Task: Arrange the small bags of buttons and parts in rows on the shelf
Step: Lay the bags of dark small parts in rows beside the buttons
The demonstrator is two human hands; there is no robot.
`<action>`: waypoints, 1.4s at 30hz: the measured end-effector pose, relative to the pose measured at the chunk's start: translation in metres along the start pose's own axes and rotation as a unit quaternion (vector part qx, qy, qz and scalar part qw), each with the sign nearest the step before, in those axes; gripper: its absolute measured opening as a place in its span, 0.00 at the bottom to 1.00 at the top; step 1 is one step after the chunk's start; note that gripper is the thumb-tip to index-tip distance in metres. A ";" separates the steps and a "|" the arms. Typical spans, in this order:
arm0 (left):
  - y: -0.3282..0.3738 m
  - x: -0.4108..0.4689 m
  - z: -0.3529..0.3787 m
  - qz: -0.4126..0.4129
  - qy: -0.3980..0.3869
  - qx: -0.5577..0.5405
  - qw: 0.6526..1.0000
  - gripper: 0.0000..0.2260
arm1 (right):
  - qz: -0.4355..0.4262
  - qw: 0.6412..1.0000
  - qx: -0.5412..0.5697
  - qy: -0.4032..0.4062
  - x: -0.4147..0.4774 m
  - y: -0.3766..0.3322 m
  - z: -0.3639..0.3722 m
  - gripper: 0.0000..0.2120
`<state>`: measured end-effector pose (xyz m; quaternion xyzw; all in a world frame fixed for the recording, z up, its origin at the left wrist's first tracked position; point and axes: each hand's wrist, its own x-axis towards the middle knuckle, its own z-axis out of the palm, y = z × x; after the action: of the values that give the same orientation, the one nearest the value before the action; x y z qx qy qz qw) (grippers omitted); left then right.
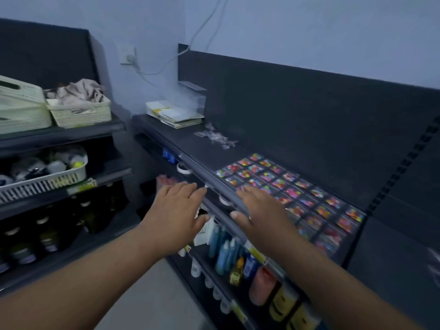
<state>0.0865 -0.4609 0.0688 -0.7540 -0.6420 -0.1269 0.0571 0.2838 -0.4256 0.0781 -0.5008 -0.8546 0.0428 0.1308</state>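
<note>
both hands flat, fingers spread, holding nothing: left hand (177,211) off shelf (207,152), right hand (259,214) over button bags (302,198).

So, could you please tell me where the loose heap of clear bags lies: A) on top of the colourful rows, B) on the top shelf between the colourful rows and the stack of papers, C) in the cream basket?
B: the heap of clear bags lies on the bare shelf, apart from the rows of colourful bags and short of the stack of papers.
</note>
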 end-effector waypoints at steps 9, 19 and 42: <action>-0.067 0.087 0.020 -0.027 -0.004 0.004 1.000 0.28 | -0.016 0.999 0.014 0.026 0.131 0.030 0.030 0.26; -0.123 0.255 0.062 -0.041 -0.017 -0.027 0.999 0.30 | 0.021 1.000 -0.006 0.004 0.291 0.106 0.049 0.27; -0.215 0.558 0.202 0.115 -0.142 -0.163 0.970 0.22 | 0.519 0.812 0.258 0.069 0.491 0.172 0.146 0.16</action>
<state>-0.0210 0.1581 0.0058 -0.8321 -0.5231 -0.1146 -0.1443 0.1627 0.0941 -0.0085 -0.8193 -0.4139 0.2888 0.2720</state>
